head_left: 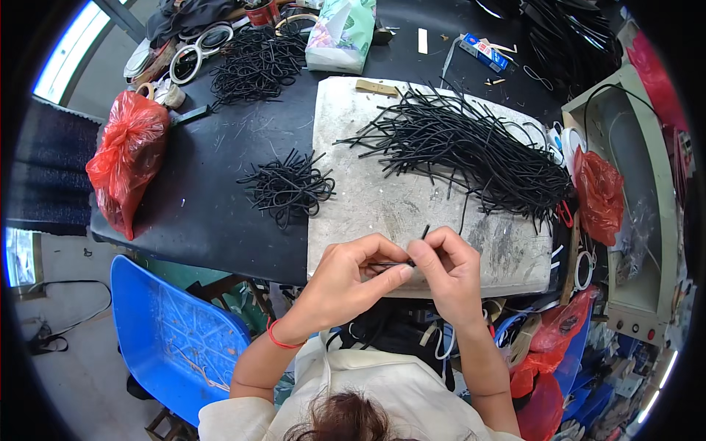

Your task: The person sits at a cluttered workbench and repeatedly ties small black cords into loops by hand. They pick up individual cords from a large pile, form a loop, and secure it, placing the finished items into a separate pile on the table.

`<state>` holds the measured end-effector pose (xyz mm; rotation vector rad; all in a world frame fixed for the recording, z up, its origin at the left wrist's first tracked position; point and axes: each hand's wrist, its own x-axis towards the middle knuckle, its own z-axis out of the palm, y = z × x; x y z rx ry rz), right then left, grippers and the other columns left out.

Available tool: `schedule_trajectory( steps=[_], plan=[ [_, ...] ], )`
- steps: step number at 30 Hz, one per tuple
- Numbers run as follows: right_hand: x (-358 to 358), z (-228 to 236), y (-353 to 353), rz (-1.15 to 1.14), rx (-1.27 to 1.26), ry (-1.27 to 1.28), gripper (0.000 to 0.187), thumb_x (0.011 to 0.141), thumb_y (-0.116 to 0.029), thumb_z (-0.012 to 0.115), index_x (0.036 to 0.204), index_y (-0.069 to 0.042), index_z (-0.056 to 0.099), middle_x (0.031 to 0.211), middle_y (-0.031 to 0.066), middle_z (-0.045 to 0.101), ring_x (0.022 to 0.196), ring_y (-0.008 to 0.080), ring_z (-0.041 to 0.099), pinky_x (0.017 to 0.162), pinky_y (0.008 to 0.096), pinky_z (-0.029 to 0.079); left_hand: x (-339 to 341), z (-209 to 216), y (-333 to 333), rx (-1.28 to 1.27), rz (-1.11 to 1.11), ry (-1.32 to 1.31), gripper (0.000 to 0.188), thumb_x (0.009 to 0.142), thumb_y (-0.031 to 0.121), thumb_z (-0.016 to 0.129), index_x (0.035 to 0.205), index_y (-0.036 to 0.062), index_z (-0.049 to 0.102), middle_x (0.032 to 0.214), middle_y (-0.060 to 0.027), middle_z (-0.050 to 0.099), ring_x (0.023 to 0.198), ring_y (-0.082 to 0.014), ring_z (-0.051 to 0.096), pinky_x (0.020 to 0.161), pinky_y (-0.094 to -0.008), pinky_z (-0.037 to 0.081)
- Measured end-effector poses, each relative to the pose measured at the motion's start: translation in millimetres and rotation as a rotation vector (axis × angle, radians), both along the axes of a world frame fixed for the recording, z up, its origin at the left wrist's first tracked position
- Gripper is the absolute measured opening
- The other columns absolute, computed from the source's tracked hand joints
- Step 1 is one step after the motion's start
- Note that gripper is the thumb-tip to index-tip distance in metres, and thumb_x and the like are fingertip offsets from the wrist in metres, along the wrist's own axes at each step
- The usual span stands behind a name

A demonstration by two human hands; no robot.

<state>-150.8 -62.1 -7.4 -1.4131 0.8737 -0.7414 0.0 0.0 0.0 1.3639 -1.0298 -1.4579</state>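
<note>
Close together over the near edge of a worn white board (357, 213), my left hand (360, 272) and my right hand (447, 268) pinch a thin black cord (425, 233). One end of it sticks up between the fingertips; its middle is mostly hidden by them. Beyond my hands, a big heap of straight black cords (471, 151) spreads across the board. A smaller pile of looped black cords (287, 187) lies at the board's left edge, partly on the black tabletop.
Farther back sit another tangle of black cords (257, 62) and a tissue pack (342, 37). A red plastic bag (129, 158) rests at the table's left end, above a blue plastic chair (173, 331). On the right stand a second red bag (597, 195) and a pale metal cabinet (647, 198).
</note>
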Motion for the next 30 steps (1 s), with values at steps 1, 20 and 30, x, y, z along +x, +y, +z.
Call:
schedule_trajectory(
  steps=[1, 20, 30],
  plan=[
    [1, 3, 0, -0.024, 0.044, -0.020, 0.019, 0.087, -0.017, 0.056, 0.075, -0.004, 0.051, 0.063, -0.0052, 0.044, 0.057, 0.0007, 0.035, 0.049, 0.0175, 0.028, -2, 0, -2, 0.087, -0.003, 0.043, 0.018, 0.083, 0.012, 0.060, 0.094, -0.0028, 0.057, 0.083, -0.0046, 0.059, 0.079, -0.0088, 0.056, 0.070, -0.0195, 0.047],
    [11, 9, -9, -0.257, 0.253, -0.068, 0.013, 0.083, -0.012, 0.060, 0.075, -0.003, 0.055, 0.064, -0.0041, 0.050, 0.057, 0.0012, 0.039, 0.049, 0.0178, 0.031, -13, -10, 8, 0.026, 0.215, 0.285, 0.017, 0.086, 0.011, 0.055, 0.098, -0.0008, 0.056, 0.081, 0.0001, 0.057, 0.065, -0.0016, 0.047, 0.056, -0.0166, 0.040],
    [-4, 9, 1, -0.001, 0.200, -0.071, 0.012, 0.082, -0.007, 0.060, 0.089, 0.002, 0.059, 0.076, -0.0003, 0.057, 0.067, 0.0034, 0.049, 0.059, 0.0175, 0.039, -16, -10, 4, -0.074, 0.295, 0.265, 0.014, 0.084, 0.009, 0.059, 0.090, -0.0031, 0.058, 0.077, 0.0002, 0.056, 0.071, -0.0032, 0.049, 0.061, -0.0175, 0.040]
  ],
)
